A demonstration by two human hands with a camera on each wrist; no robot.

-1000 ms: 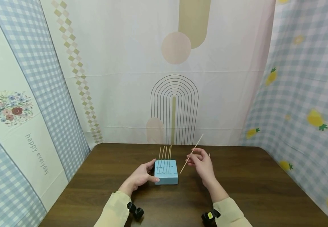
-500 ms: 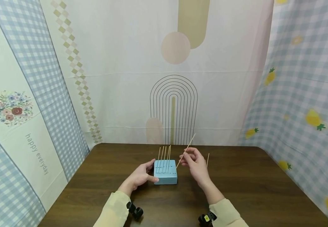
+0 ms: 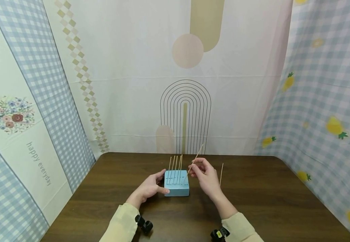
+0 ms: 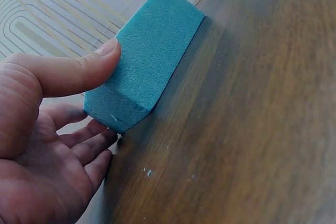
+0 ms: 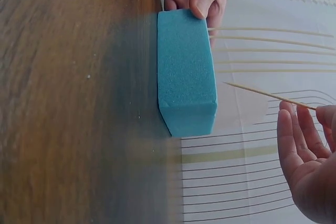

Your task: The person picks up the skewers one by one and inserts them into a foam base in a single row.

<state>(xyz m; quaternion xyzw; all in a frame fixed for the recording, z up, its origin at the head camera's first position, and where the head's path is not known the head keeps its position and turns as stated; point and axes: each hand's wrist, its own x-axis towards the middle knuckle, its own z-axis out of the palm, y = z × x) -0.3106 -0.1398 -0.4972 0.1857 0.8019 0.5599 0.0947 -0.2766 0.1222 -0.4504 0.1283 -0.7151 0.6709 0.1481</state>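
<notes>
A light-blue foam block [image 3: 176, 192] rests on the table with several thin bamboo skewers [image 3: 173, 164] standing up from its top. My left hand [image 3: 147, 189] holds the block at its left side, its thumb on the front face, as the left wrist view also shows on the foam block [image 4: 157, 45]. Between thumb and fingers my right hand [image 3: 206, 178] pinches another skewer [image 3: 197, 155], tilted, over the block's right part. In the right wrist view that skewer's pointed tip [image 5: 233, 84] appears just above the block's top, apart from it.
Another skewer [image 3: 221, 174] is on the table just right of my right hand. Blue crumbs [image 4: 149, 172] lie on the brown wooden table [image 3: 272, 201]. Behind the table hangs a patterned cloth [image 3: 132, 101], with checked cloth at both sides.
My right hand has moved left with its skewer, from right of the block to over its right part. The skewer on the table shows more fully. My left hand stays on the block.
</notes>
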